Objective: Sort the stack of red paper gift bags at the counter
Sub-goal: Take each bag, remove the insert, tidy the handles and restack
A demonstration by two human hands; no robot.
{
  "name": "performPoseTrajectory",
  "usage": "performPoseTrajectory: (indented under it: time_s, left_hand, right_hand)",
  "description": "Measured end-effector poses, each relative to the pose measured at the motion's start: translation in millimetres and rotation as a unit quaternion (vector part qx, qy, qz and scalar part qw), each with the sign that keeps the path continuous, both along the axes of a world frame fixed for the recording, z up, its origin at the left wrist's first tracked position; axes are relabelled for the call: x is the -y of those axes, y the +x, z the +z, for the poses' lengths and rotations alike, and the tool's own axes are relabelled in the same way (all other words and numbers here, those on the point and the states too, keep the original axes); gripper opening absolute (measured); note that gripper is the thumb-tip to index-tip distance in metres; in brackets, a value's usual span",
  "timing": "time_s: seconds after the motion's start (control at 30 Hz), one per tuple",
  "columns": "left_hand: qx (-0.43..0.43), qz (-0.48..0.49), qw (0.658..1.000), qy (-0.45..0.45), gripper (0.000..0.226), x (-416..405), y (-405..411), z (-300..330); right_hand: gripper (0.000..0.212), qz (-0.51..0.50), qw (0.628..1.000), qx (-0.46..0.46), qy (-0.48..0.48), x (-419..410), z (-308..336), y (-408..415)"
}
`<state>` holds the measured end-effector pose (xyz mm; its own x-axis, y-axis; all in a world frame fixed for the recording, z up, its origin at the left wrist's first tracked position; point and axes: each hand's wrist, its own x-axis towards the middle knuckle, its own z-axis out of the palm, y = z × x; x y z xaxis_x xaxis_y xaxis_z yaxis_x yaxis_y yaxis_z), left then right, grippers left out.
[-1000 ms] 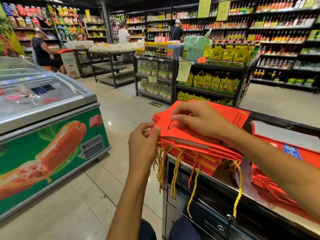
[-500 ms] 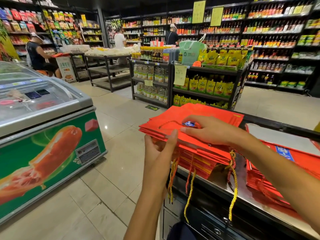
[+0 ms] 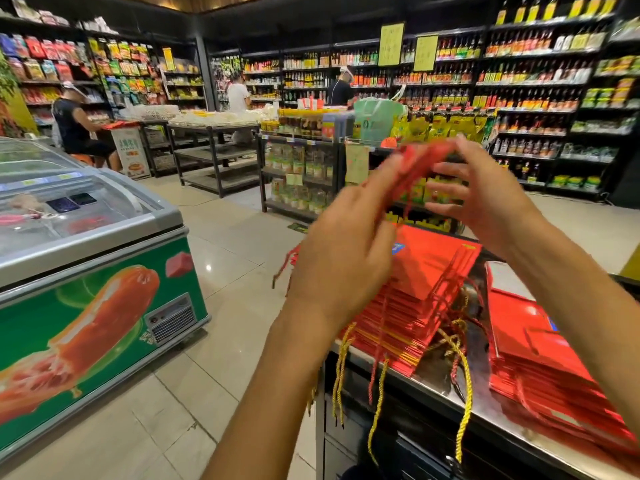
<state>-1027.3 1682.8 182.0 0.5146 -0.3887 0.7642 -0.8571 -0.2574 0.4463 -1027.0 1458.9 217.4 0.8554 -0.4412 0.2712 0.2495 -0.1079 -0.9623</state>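
Head view: both hands are raised mid-frame. Left hand (image 3: 341, 251) and right hand (image 3: 485, 199) pinch a blurred red bag (image 3: 420, 159) between them. Below, the stack of red bags (image 3: 426, 292) lies on the counter (image 3: 446, 393), lower right.

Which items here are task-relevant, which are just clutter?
Job: lifted red paper bag, left hand, right hand, red gift-bag stack, second red pile, steel counter.
Clutter: green chest freezer, yellow-pouch shelf rack.
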Motion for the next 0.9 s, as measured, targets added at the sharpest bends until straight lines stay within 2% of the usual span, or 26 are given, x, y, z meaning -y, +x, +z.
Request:
performPoseTrajectory:
  time_s: [0.07, 0.13, 0.2, 0.27, 0.33, 0.37, 0.43, 0.57, 0.67, 0.73, 0.83, 0.9]
  left_hand:
    - [0.050, 0.028, 0.990, 0.130, 0.065, 6, -3, -15]
    - [0.087, 0.031, 0.967, 0.239, 0.064, 15, -9, -35]
    - [0.110, 0.020, 0.949, 0.295, 0.053, 22, -14, -51]
    - [0.119, 0.012, 0.943, 0.310, 0.037, 26, -13, -64]
    - [0.123, 0.004, 0.951, 0.285, 0.024, 25, -11, -70]
    - [0.126, 0.007, 0.954, 0.271, 0.027, 21, -11, -71]
    - [0.129, 0.038, 0.963, 0.235, 0.035, 4, -12, -71]
    - [0.073, 0.117, 0.979, 0.151, 0.029, -41, -4, -81]
    - [0.020, 0.106, 0.988, 0.108, 0.029, -54, -2, -95]
    - [0.010, 0.081, 0.993, 0.081, 0.026, -53, -7, -101]
    - [0.001, 0.068, 0.997, 0.040, 0.021, -53, -10, -110]
    - [-0.016, 0.068, 0.997, 0.025, 0.020, -54, -11, -114]
  right_hand:
    - [0.039, -0.023, 0.997, -0.024, -0.071, 14, -5, 3]
    - [0.023, 0.000, 0.979, -0.064, -0.191, 21, -16, 5]
    - [0.018, 0.066, 0.940, -0.109, -0.317, 16, -31, 3]
    - [0.022, 0.137, 0.883, -0.165, -0.418, 3, -47, 3]
    - [0.025, 0.172, 0.839, -0.208, -0.472, -8, -61, 4]
    - [0.026, 0.171, 0.829, -0.219, -0.485, -10, -66, 4]
    - [0.027, 0.153, 0.820, -0.221, -0.506, -11, -69, 3]
    - [0.019, 0.133, 0.819, -0.156, -0.535, -14, -61, 10]
    - [0.027, 0.132, 0.824, -0.120, -0.538, -36, -48, 23]
    - [0.036, 0.155, 0.795, -0.113, -0.576, -56, -43, 32]
    - [0.026, 0.169, 0.749, -0.098, -0.633, -77, -54, 44]
    - [0.013, 0.169, 0.754, -0.079, -0.630, -78, -61, 45]
